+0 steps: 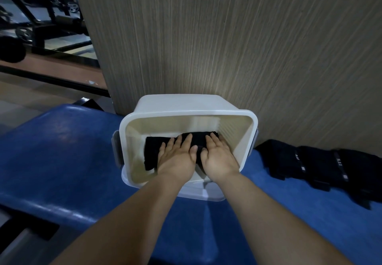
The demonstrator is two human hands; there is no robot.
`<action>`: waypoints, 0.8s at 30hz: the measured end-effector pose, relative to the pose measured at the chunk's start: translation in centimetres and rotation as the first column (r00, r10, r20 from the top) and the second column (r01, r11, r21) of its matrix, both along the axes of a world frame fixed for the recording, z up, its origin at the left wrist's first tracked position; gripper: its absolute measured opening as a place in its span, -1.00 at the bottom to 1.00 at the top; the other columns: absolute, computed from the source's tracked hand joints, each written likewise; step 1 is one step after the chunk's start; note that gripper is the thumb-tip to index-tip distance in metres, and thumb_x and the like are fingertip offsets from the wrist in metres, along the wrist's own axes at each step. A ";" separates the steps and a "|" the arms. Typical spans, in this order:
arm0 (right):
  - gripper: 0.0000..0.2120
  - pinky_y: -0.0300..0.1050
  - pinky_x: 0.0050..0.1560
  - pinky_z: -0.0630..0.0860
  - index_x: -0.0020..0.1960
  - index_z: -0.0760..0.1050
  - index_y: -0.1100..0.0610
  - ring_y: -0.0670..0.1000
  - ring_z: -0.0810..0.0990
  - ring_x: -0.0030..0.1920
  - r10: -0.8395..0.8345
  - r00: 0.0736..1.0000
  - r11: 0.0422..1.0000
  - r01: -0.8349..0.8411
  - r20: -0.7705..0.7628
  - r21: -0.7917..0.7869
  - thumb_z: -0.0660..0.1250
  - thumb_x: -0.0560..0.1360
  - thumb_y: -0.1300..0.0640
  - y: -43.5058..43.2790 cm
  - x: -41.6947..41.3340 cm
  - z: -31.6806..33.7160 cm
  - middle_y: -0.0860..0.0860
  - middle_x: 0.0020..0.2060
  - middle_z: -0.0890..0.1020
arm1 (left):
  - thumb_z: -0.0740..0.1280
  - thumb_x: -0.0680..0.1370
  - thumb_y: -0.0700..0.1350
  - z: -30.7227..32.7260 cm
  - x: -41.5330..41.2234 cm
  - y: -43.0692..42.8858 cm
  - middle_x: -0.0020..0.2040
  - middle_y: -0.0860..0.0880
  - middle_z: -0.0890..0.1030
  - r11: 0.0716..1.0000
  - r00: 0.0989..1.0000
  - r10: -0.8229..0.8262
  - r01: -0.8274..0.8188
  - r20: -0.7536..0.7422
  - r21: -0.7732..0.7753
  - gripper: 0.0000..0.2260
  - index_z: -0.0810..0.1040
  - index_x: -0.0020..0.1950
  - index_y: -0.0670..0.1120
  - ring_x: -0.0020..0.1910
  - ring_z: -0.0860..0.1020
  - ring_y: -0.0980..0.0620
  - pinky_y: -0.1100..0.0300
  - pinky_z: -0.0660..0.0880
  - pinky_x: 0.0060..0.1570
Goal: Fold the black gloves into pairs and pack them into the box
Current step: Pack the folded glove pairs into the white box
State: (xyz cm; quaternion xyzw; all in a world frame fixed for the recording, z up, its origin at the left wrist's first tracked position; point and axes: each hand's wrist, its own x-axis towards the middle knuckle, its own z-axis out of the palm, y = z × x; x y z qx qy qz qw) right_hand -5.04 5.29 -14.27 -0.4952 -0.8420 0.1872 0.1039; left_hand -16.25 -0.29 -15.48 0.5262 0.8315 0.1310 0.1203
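A white plastic box [186, 114] stands on the blue padded bench against the wall. Folded black gloves [152, 153] lie on its bottom. My left hand [177, 157] and my right hand [218, 157] are both inside the box, side by side, fingers straight, pressing flat on the gloves. The hands cover the middle and right part of the bundle. More black gloves [310, 161] lie in a row on the bench to the right of the box.
The blue padded bench [62, 151] stretches left and right of the box. A wood-grain wall panel [227, 37] rises right behind the box. Dark metal gym equipment [31, 16] stands at the far left, beyond the bench.
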 end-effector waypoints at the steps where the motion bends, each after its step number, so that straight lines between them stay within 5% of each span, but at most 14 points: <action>1: -0.48 -0.11 0.53 -0.10 0.57 0.08 0.11 0.02 -0.04 0.55 -0.001 1.000 1.000 0.001 0.001 0.002 -0.01 0.63 0.03 0.0 0.0 -0.1 0.01 0.57 0.06 | -0.19 0.65 0.13 0.0 0.0 0.0 0.58 0.04 0.01 1.000 1.000 -0.002 0.002 0.001 -0.006 -0.54 -0.09 0.56 0.13 0.55 -0.06 0.02 0.02 -0.19 0.51; 14: -0.46 -0.10 0.51 -0.11 0.57 0.05 0.08 0.03 -0.03 0.55 -0.003 0.999 1.000 0.001 0.039 0.029 -0.01 0.63 -0.02 -0.2 0.1 0.3 -0.01 0.57 0.04 | -0.17 0.65 0.11 0.9 -0.1 0.3 0.59 0.03 -0.02 0.999 1.000 -0.017 0.016 -0.025 -0.040 -0.53 -0.12 0.57 0.11 0.55 -0.07 -0.02 -0.01 -0.16 0.51; 24: -0.48 -0.03 0.53 0.02 0.55 0.08 0.05 0.08 0.07 0.53 0.018 0.998 0.987 -0.009 -0.057 0.161 0.05 0.63 0.00 -1.5 1.0 1.9 0.06 0.54 0.14 | -0.05 0.65 0.12 2.5 0.5 -1.4 0.57 -0.03 0.10 0.982 0.999 0.044 -0.043 0.001 0.185 -0.50 0.04 0.56 0.00 0.54 0.02 0.00 0.01 -0.04 0.51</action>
